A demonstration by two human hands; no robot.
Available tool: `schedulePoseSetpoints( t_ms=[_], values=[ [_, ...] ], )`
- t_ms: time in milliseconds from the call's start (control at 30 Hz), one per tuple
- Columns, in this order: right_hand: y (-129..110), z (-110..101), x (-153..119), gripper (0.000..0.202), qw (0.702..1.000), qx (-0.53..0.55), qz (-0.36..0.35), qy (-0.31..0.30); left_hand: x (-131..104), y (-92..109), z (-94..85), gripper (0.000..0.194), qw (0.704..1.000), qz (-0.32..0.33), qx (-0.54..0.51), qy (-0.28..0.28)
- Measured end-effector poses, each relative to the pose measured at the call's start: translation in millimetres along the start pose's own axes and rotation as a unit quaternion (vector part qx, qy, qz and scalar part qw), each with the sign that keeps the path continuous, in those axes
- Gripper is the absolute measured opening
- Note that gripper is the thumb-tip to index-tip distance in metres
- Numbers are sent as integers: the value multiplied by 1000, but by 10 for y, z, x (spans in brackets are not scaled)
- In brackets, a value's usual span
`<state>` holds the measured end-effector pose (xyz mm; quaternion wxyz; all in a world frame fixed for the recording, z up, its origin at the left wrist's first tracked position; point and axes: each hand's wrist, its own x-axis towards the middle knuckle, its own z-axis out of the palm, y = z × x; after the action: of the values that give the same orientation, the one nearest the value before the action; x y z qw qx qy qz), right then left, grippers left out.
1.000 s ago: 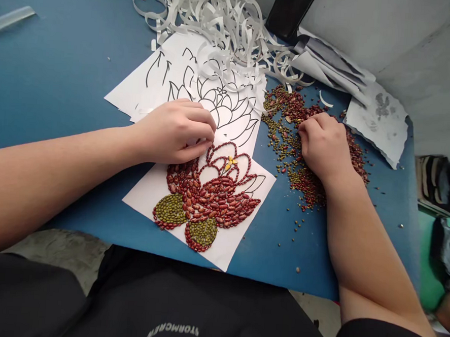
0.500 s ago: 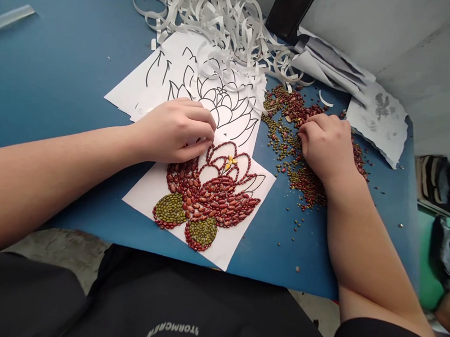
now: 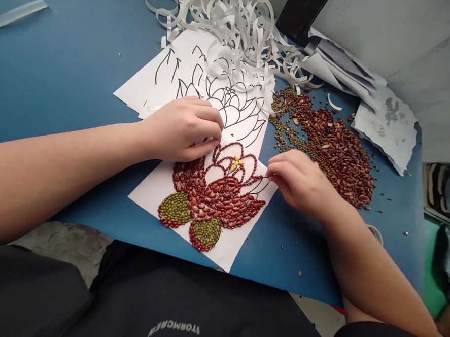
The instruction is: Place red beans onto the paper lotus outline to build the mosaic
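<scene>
A white sheet (image 3: 225,252) carries a lotus drawing partly covered with red speckled beans (image 3: 226,204). Two round patches of green mung beans (image 3: 175,207) sit at its lower left, and small yellow pieces (image 3: 236,163) mark the flower's middle. My left hand (image 3: 191,128) rests over the sheet's upper left edge, fingers curled with thumb against them; whatever they hold is hidden. At the sheet's right edge, my right hand (image 3: 300,181) is pinched beside the tip of an outlined petal. Anything between those fingertips is too small to make out.
Loose red and green beans (image 3: 343,160) are heaped at the right. Behind lie printed lotus sheets (image 3: 138,89) under curled paper strips (image 3: 233,26). Crumpled papers (image 3: 388,117) lean near the wall, by a dark upright post (image 3: 303,13). A clear strip (image 3: 19,14) lies far left.
My right hand has moved from the bean heap left and toward me, to the sheet's right edge. My left hand keeps its place on the sheet. The whole view has shifted slightly.
</scene>
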<state>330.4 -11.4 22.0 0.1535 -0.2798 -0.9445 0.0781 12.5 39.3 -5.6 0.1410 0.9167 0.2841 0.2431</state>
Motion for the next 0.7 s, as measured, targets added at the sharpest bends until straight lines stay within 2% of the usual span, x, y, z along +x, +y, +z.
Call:
schedulePoseSetpoints(
  t_ms=[67, 167, 500, 700],
  values=[
    [-130, 37, 26, 11, 997, -31, -64, -32, -6, -6, 9, 24, 1000, 2, -2, 6],
    [-191, 64, 35, 15, 989, -76, -108, -61, -15, -16, 20, 23, 1000, 5, 3, 6],
    [-196, 85, 38, 30, 983, -105, -140, -58, -3, -8, 14, 25, 1000, 18, 19, 6],
    [-194, 107, 52, 25, 984, -96, -147, -40, -13, -30, 44, 22, 999, 35, 14, 36]
  ],
)
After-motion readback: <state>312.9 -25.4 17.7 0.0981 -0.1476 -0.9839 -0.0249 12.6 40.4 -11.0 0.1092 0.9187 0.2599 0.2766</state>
